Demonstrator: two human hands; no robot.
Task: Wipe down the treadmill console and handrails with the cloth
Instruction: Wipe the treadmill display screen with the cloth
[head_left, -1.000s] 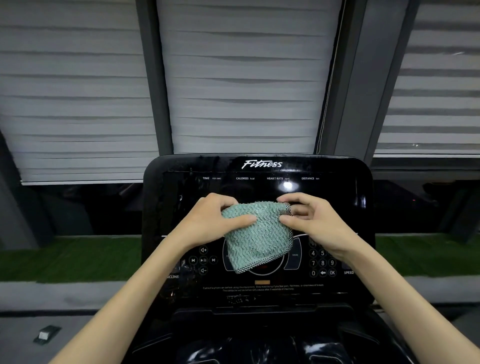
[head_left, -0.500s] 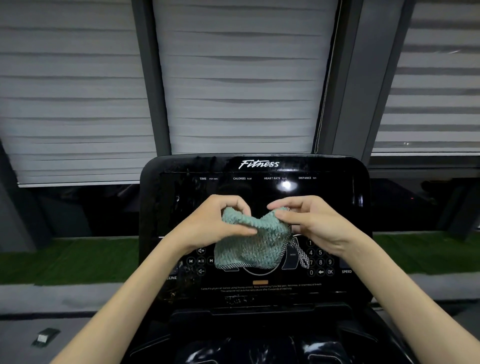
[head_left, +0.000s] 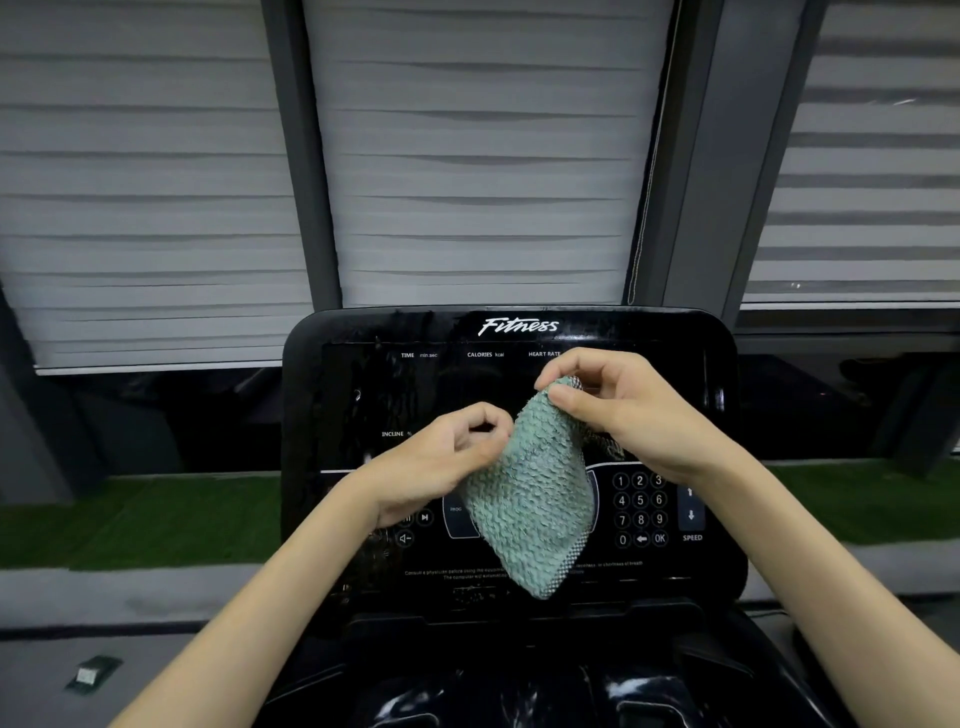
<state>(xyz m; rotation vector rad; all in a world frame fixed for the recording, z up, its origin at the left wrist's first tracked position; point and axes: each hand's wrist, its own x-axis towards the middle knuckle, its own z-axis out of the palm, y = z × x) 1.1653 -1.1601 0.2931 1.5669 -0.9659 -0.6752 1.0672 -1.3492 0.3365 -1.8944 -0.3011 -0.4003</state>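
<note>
Right thumb and forefinger (head_left: 563, 397) are clamped on the top corner of the cloth (head_left: 535, 499), at its 1 o'clock; the left fingertips (head_left: 496, 441) pinch its edge at about 10 o'clock, the other fingers curled. The cloth is sea-green, nubbly like scales, with a pale mesh trim along its lower right edge; it hangs as a slanted diamond in front of the console (head_left: 363, 389), its lowest point at 6 o'clock. The right hand (head_left: 639, 410) and left hand (head_left: 441, 462) lead back into bare forearms. The console is glossy black with rounded corners and a white number keypad (head_left: 640, 509) at the cloth's 3 o'clock. Half a second ago the cloth sat bunched and level between both hands; now the right hand is higher and the cloth is drawn out long.
</note>
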